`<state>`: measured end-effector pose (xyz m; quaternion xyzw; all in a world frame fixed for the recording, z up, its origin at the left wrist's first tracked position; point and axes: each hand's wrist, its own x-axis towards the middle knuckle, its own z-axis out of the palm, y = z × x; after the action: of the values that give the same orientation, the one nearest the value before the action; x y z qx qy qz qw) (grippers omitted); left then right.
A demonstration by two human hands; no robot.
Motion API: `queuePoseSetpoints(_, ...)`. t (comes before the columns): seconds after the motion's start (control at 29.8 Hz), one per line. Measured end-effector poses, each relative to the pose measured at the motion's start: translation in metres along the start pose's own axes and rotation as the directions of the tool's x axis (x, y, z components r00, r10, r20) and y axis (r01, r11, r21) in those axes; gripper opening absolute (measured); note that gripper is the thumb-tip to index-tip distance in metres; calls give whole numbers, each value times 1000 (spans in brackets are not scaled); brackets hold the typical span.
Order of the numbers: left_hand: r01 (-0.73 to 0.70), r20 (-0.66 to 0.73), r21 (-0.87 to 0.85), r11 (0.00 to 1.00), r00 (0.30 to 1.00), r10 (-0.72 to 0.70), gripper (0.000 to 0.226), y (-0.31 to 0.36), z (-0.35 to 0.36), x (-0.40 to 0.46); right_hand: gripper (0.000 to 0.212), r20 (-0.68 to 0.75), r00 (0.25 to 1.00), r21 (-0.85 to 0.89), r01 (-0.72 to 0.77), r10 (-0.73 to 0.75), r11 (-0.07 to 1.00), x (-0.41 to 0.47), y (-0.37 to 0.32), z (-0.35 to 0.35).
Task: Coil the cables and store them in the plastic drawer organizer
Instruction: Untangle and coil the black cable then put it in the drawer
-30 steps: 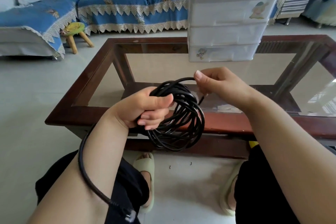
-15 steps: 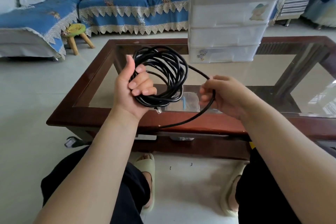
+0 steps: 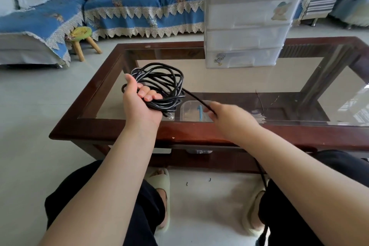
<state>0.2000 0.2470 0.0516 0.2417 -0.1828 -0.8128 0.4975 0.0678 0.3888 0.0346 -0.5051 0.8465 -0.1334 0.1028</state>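
Observation:
My left hand (image 3: 139,106) grips a bundle of black cable coils (image 3: 165,86) above the near left part of the glass table. A clear plug end hangs just below that fist. One straight strand runs from the coil down to my right hand (image 3: 229,120), which pinches it over the table's front rail. The loose tail continues under my right forearm toward the floor by my right leg. The white plastic drawer organizer (image 3: 247,26) stands at the table's far side, its drawers closed and its top tray open.
A wood-framed glass coffee table (image 3: 199,132) is in front of my knees, with a clear box with a blue handle (image 3: 191,112) on its lower shelf. A blue-covered sofa (image 3: 139,6) and a small stool (image 3: 81,40) stand behind on the left.
My right hand slid along the free strand and pulled it straight to the right and toward me. My left hand kept the coil raised over the table, tilting it slightly flatter.

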Motion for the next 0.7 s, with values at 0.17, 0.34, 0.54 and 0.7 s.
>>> queuePoseSetpoints(0.17, -148, -217, 54, 988, 964, 156, 54, 14, 0, 8, 47, -132, 990, 114, 55, -40, 992, -17, -9, 20)
queuePoseSetpoints(0.34, -199, -323, 140, 970, 917, 234, 52, 20, 0, 10, 23, 10, 997, -142, 81, -81, 986, -27, -22, 32)
queuePoseSetpoints(0.54, -286, -136, 365, 886, 925, 355, 43, -5, 7, -1, 25, 327, 920, 299, 115, -215, 947, -32, -35, 35)
queuePoseSetpoints(0.7, -431, 88, 651, 625, 860, 503, 35, -10, 2, 4, 25, 365, 921, 537, -89, -136, 839, -29, -35, 19)
